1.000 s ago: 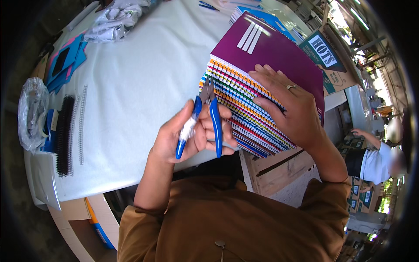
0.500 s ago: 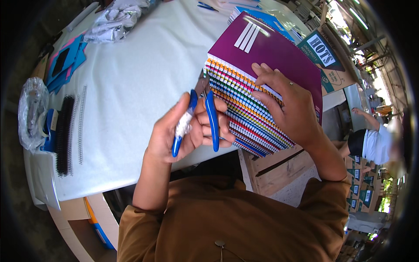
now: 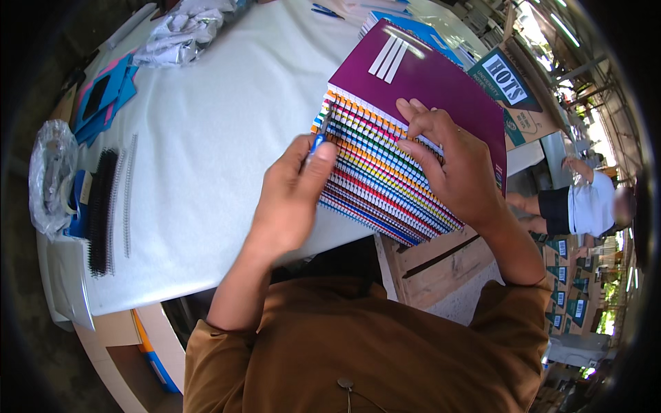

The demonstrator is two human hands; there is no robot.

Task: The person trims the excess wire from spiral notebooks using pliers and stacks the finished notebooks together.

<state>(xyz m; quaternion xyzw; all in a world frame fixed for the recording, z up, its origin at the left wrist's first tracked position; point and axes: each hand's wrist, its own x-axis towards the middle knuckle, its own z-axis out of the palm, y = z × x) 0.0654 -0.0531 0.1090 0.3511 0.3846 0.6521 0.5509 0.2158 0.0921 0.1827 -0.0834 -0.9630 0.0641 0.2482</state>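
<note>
A stack of spiral notebooks (image 3: 392,168) stands at the table's right edge, its many-coloured bound edges toward me and a purple cover (image 3: 427,76) on top. My left hand (image 3: 289,186) is closed around wire cutters (image 3: 317,143) with blue handles. Their jaws point at the stack's far left corner, by the ends of the spirals; whether they touch a wire I cannot tell. My right hand (image 3: 458,162) lies over the stack's near edge, fingers on the top cover and thumb against the spines, holding it.
Loose black spiral coils (image 3: 103,213) lie at the left beside a clear plastic bag (image 3: 51,179). Farther back are blue sheets (image 3: 107,100), crumpled plastic (image 3: 186,34) and another blue-handled tool (image 3: 327,11). A carton (image 3: 520,96) stands right of the stack. Another person (image 3: 585,206) is at the far right.
My left hand has turned over and closed the cutters, which lay spread in the palm, and has brought them to the stack's corner. The right hand stays on the notebooks.
</note>
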